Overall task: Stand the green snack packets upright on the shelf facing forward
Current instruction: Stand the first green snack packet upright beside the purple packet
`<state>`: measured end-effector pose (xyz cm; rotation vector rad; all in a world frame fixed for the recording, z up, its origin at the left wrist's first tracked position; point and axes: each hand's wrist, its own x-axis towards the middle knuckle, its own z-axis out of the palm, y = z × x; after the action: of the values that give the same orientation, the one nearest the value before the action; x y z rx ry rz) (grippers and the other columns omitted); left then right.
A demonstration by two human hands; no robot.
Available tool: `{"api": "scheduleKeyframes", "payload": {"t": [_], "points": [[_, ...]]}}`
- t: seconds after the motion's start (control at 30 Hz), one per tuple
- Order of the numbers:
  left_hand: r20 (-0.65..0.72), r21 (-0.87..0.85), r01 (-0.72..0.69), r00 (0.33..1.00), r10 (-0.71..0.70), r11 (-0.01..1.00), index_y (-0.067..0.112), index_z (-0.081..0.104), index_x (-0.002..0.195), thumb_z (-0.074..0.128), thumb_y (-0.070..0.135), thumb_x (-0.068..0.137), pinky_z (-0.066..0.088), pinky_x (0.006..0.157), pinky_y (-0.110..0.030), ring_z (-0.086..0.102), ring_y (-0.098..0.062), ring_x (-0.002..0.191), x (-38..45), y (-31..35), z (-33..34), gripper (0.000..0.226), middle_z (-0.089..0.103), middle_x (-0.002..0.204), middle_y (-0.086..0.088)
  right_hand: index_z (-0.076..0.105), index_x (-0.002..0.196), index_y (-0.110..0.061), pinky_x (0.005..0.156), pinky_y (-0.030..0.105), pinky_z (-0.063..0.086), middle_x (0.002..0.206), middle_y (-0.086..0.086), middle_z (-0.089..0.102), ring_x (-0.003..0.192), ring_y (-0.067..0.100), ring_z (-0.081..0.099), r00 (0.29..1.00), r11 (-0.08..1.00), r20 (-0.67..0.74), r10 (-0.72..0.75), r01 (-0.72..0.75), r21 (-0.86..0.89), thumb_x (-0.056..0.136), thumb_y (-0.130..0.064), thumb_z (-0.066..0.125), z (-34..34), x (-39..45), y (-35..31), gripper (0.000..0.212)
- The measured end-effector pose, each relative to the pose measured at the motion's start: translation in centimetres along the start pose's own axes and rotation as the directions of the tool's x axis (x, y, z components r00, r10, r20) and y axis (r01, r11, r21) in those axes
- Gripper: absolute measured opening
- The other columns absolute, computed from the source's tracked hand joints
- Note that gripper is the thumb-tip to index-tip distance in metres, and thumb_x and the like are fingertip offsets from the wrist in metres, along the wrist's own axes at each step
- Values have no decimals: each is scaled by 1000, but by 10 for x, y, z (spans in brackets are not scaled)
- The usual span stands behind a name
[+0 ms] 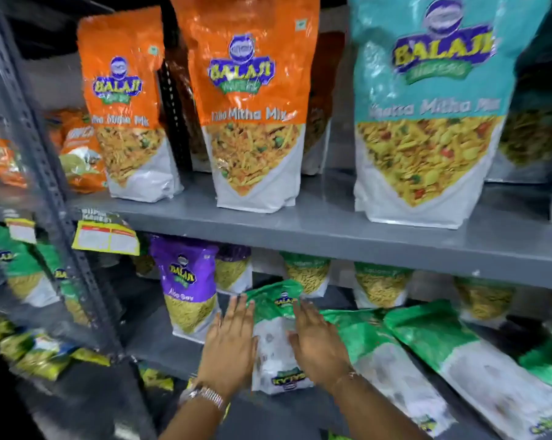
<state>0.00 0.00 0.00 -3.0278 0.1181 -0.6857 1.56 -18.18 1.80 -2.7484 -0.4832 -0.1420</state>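
Note:
A green and white snack packet [273,331] leans back on the lower shelf [154,341], back side towards me, its green end up. My left hand [228,344] presses flat against its left edge, fingers spread. My right hand [317,342] lies flat on its right edge. Neither hand is closed around the packet. To the right, two more green packets [392,360] [471,369] lie flat on the shelf, overlapping. Further green packets [306,276] [381,285] stand upright at the back of the shelf.
A purple packet [187,290] stands upright just left of my left hand. The upper shelf [332,236] carries orange packets [252,103] and a teal packet [427,112]. A grey perforated upright [46,173] divides off the left bay. A yellow price tag [106,238] hangs from the shelf edge.

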Motion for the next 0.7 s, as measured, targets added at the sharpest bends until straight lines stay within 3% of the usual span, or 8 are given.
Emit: {"api": "scheduleKeyframes", "payload": {"t": [0.13, 0.23, 0.33, 0.37, 0.43, 0.53, 0.6, 0.7], "points": [[146, -31, 44, 989, -39, 999, 6, 40, 130, 39, 37, 76, 41, 101, -48, 39, -27, 130, 18, -10, 29, 63, 57, 135, -14, 1, 150, -17, 118, 44, 20, 161, 7, 0, 149, 24, 3, 982, 986, 94, 161, -164, 24, 94, -44, 35, 31, 24, -2, 71], [277, -48, 121, 955, -103, 991, 4, 56, 123, 34, 42, 76, 53, 90, -51, 54, -31, 125, 25, -14, 52, 65, 61, 130, -15, 3, 150, -16, 119, 44, 21, 161, 8, 2, 148, 24, 4, 933, 934, 172, 315, -338, 119, 91, -55, 36, 56, 37, 2, 79], [335, -134, 226, 927, -170, 965, 7, 32, 142, 10, 49, 82, 25, 115, -47, 23, -28, 145, 31, -9, 58, 77, 31, 154, -13, 8, 150, -14, 119, 44, 22, 161, 8, 8, 147, 27, 12, 905, 877, 178, 386, -420, 232, 85, -63, 40, 63, 45, 6, 88], [366, -176, 266, 911, -188, 948, 8, 25, 145, 11, 51, 86, 17, 117, -44, 14, -26, 147, 33, -6, 64, 74, 23, 157, -11, 10, 150, -14, 119, 44, 23, 160, 9, 12, 146, 28, 16, 899, 862, 172, 402, -435, 261, 83, -64, 42, 67, 48, 9, 89], [422, -286, 382, 874, -243, 879, 9, 26, 144, 21, 51, 91, 18, 117, -42, 16, -27, 147, 35, 0, 72, 68, 25, 156, -13, 16, 149, -12, 116, 41, 28, 157, 12, 23, 143, 30, 26, 883, 806, 193, 428, -469, 361, 82, -62, 47, 69, 53, 12, 90], [548, -554, 618, 775, -315, 558, 5, 45, 129, 36, 48, 91, 39, 105, -38, 47, -34, 128, 35, 13, 75, 58, 53, 136, -21, 36, 141, -12, 92, 31, 41, 138, 14, 52, 116, 28, 54, 805, 569, 303, 510, -580, 584, 78, -60, 51, 68, 57, 19, 80], [590, -643, 702, 709, -386, 306, 4, 56, 119, 48, 39, 89, 43, 94, -34, 57, -36, 116, 37, 20, 74, 47, 63, 122, -21, 58, 124, -13, 84, 32, 45, 118, 16, 66, 99, 27, 62, 809, 544, 328, 488, -576, 610, 80, -54, 53, 63, 56, 25, 60], [701, -657, 750, 569, -430, -78, -5, 62, 108, 63, 26, 83, 46, 79, -32, 63, -34, 97, 42, 19, 70, 40, 68, 108, -24, 68, 106, 1, 85, 35, 49, 109, 20, 70, 104, 33, 64, 792, 474, 388, 471, -599, 645, 85, -39, 60, 58, 55, 34, 45]]}}
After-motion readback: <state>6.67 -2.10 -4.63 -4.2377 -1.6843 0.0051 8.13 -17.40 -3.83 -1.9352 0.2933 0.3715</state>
